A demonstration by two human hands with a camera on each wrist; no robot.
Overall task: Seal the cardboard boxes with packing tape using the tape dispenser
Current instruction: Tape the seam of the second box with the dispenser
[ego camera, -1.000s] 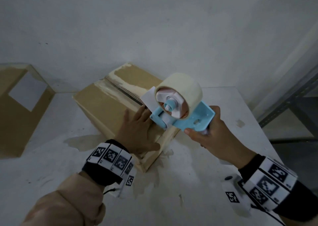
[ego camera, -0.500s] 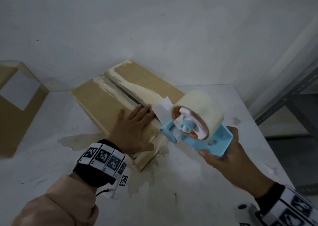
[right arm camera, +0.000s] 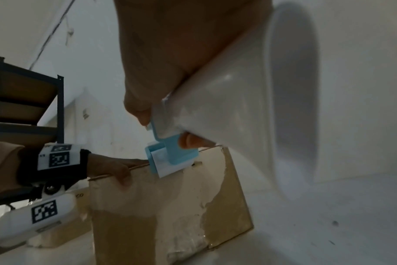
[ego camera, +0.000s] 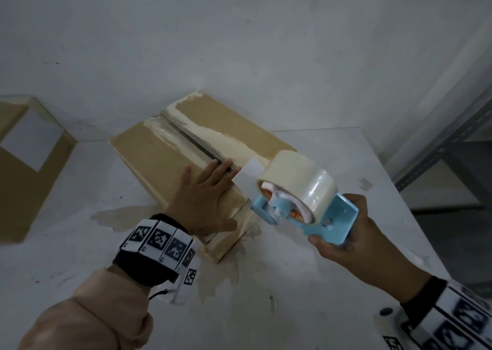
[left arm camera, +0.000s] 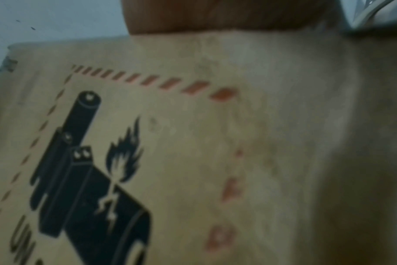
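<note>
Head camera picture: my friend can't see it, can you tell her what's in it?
A left hand presses flat on a cardboard box while the right hand holds a blue tape dispenser beside it, on a white table.

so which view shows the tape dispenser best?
Head view: the whole tape dispenser shows, blue frame and roll, gripped by the right hand. Right wrist shows only its blue front end and the roll's side, close up. Left wrist doesn't show it.

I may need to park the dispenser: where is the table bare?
Bare table lies right of the box, under the dispenser, out to the far right edge. Another patch lies near, between both wrists. Left of the box is bare but narrow. The box top is crowded by the left hand.
</note>
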